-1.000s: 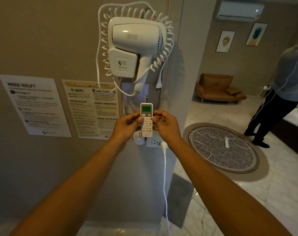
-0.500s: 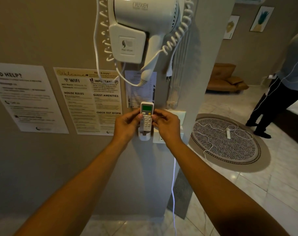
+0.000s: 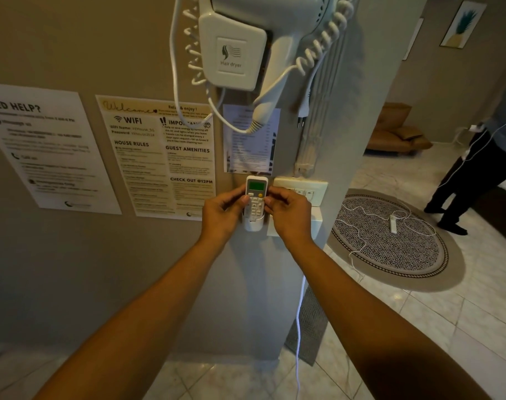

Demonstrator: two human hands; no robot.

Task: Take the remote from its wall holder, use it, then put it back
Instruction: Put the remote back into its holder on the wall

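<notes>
Gripping remote [image 3: 256, 197] — both hands, in holder [image 3: 253, 225].

Single head-worn view, facing forward and down — close to the wall [image 3: 72, 284] (wide-angle)

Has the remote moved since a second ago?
Yes. The remote has come down the wall, away from the hair dryer, and its lower end now sits in the holder.

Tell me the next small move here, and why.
Probably release both hands. The remote stands upright with its lower end already inside the wall holder, while the left hand and right hand pinch its sides.
</notes>
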